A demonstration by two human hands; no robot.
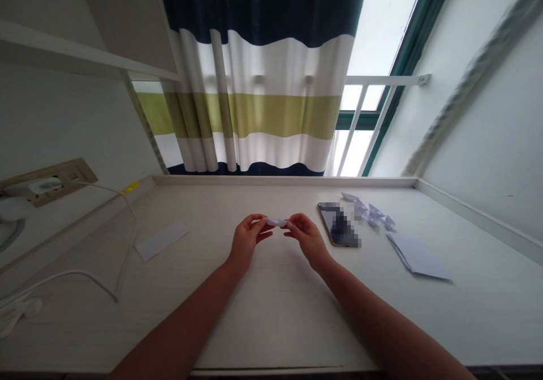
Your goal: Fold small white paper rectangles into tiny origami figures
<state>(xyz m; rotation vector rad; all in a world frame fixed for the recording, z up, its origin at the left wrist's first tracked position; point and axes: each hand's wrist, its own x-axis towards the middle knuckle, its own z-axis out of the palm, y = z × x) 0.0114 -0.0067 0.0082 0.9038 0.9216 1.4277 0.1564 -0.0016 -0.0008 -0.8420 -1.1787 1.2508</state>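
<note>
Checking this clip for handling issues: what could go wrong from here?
The small folded paper is pinched only between the fingertips of the left hand and right hand, so it might slip. The phone lies right beside the right hand and could get knocked.

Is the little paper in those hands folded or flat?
Folded, it looks like: the small white paper, pinched between the left hand and right hand, forms a narrow shape, not a wide flat sheet.
</note>
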